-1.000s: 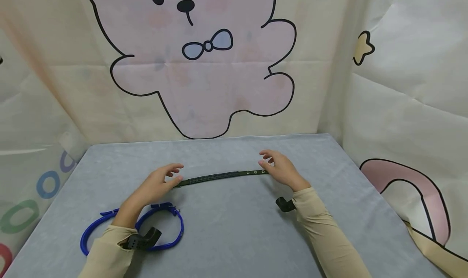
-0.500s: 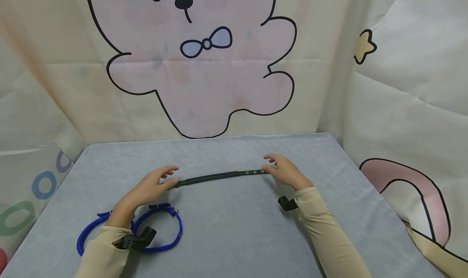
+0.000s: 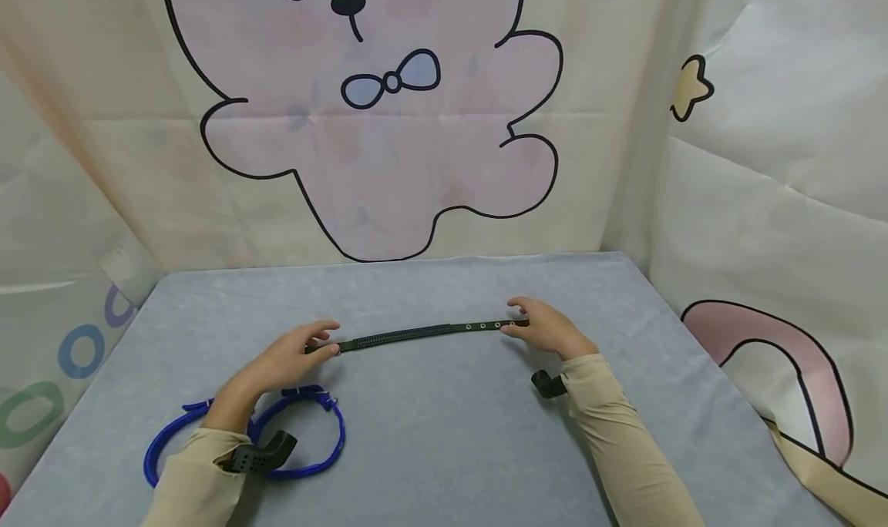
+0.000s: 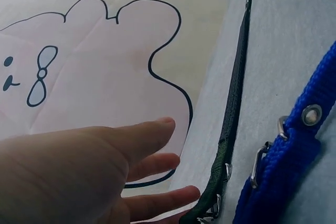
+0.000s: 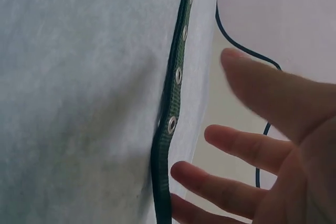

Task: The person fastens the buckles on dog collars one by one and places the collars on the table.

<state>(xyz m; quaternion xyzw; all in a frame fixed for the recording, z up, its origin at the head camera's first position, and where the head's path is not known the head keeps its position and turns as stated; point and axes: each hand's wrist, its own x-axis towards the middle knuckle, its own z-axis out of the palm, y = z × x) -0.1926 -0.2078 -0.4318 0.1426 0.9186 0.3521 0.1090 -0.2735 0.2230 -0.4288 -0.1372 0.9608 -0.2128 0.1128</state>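
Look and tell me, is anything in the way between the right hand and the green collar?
Nope, nothing visible stands between the right hand and the dark green eyelet collar. The blue collars lie nearer the person, by the left sleeve, out of the way.

Dark green strap (image 3: 409, 333) — unbuckled, stretched nearly straight, eyelets (image 5: 175, 123) toward the right, buckle (image 4: 217, 204) at left — apparently resting on grey cloth (image 3: 430, 427)

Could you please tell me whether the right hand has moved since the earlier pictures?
Yes: in the head view, the right hand has shifted slightly rightward relative to the table.
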